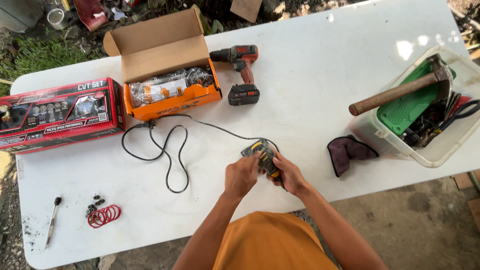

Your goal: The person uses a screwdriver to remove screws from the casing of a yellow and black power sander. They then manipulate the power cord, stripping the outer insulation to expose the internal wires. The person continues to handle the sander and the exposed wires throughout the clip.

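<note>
- Our left hand (241, 176) and right hand (289, 174) are both closed around a yellow-and-black corded power tool (261, 153), held just above the white bench (310, 75).
- Its black cord (167, 150) loops away to the left of our left hand.
- Beyond our hands sit an open orange box (170, 75) and a cordless drill (242, 70).
- Just right of our right hand lies a dark purple cloth (347, 152).

Left edge of the bench (310, 65): long red-and-black printed box (60, 114). Beside it stood an open orange cardboard carton (165, 70) with plastic-wrapped contents.
</note>
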